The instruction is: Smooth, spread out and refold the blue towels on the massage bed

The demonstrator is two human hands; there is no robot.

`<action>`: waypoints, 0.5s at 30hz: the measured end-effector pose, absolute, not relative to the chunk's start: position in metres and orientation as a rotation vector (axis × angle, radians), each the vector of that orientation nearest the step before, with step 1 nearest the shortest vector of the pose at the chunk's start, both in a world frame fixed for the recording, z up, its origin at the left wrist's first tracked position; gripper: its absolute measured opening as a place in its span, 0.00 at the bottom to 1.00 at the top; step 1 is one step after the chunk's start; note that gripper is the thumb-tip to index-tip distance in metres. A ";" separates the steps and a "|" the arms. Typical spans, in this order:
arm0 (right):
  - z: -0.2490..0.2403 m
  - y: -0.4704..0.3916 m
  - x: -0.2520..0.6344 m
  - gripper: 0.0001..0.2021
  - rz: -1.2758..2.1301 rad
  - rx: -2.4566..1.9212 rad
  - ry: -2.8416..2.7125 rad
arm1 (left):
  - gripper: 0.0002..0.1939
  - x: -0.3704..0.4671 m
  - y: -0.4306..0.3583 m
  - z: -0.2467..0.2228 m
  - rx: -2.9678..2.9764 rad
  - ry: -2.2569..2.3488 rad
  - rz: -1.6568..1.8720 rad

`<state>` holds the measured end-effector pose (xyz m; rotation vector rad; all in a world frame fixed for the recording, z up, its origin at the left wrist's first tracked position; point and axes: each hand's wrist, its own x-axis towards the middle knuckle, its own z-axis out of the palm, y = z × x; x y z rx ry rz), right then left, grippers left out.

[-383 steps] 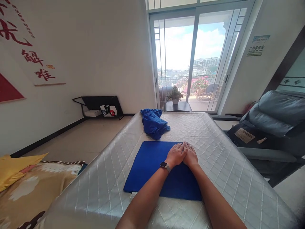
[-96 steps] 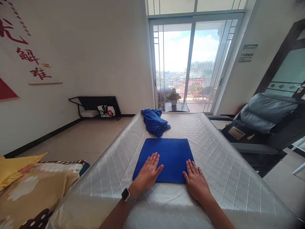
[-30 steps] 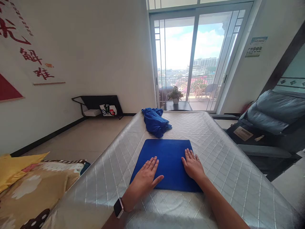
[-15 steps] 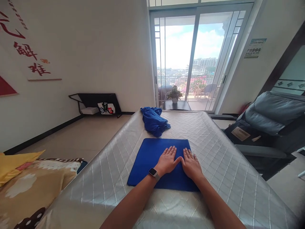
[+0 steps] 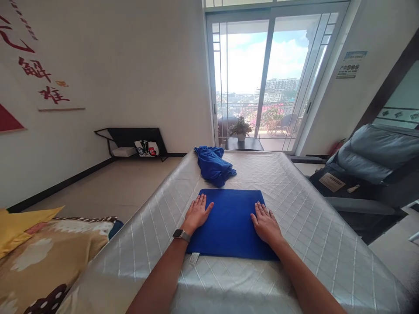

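Observation:
A folded blue cloth (image 5: 231, 222) lies flat in front of me, roughly a rectangle, with a small white tag (image 5: 194, 258) sticking out at its near left edge. My left hand (image 5: 196, 213), with a watch (image 5: 181, 234) on the wrist, rests flat on the cloth's left edge, fingers stretched out. On the right edge lies my right hand (image 5: 266, 224), palm down, its fingers straight too. Neither hand grips anything. Just beyond the folded cloth is a crumpled blue cloth (image 5: 214, 166) in a loose heap.
Silver quilted covering (image 5: 310, 244) spreads under the cloths. To the left are a patterned brown bedding piece (image 5: 59, 253) and a yellow cloth (image 5: 29, 226). A dark armchair (image 5: 360, 192) stands at the right. Ahead, a potted plant (image 5: 241, 130) sits before the glass door.
My left hand has moved left from the middle of the folded cloth to its left edge. The cloth's left side now lies straighter and the tag shows. My right hand stays nearly in place.

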<state>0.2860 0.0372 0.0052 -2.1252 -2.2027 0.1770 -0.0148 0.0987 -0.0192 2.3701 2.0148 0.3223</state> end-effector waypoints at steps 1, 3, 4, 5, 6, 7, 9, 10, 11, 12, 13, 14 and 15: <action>0.007 0.037 0.286 0.32 0.175 -2.130 -2.213 | 0.43 -0.015 0.098 -0.019 2.369 2.016 0.325; 0.011 0.037 0.286 0.32 0.182 -2.144 -2.241 | 0.44 -0.015 0.098 -0.019 2.368 2.017 0.326; 0.014 0.039 0.287 0.32 0.190 -2.150 -2.256 | 0.44 -0.014 0.097 -0.018 2.367 2.016 0.327; 0.017 0.042 0.287 0.32 0.196 -2.152 -2.269 | 0.45 -0.013 0.097 -0.017 2.366 2.013 0.329; 0.020 0.046 0.288 0.32 0.195 -2.154 -2.274 | 0.45 -0.013 0.097 -0.017 2.366 2.010 0.328; 0.023 0.052 0.288 0.32 0.189 -2.153 -2.273 | 0.45 -0.012 0.097 -0.016 2.363 2.008 0.326; 0.027 0.068 0.288 0.32 0.167 -2.144 -2.253 | 0.45 -0.013 0.097 -0.016 2.360 2.009 0.329; 0.028 0.077 0.288 0.32 0.156 -2.135 -2.242 | 0.45 -0.013 0.097 -0.016 2.362 2.008 0.335; 0.028 0.087 0.288 0.32 0.150 -2.126 -2.232 | 0.45 -0.013 0.097 -0.016 2.365 2.006 0.341; 0.027 0.095 0.288 0.32 0.150 -2.118 -2.223 | 0.45 -0.013 0.097 -0.016 2.368 2.003 0.349; 0.025 0.103 0.288 0.32 0.156 -2.116 -2.215 | 0.45 -0.013 0.097 -0.017 2.372 2.002 0.353; 0.022 0.110 0.289 0.32 0.161 -2.119 -2.205 | 0.45 -0.013 0.097 -0.017 2.376 2.003 0.351; 0.018 0.115 0.289 0.32 0.163 -2.127 -2.192 | 0.45 -0.013 0.098 -0.017 2.377 2.007 0.341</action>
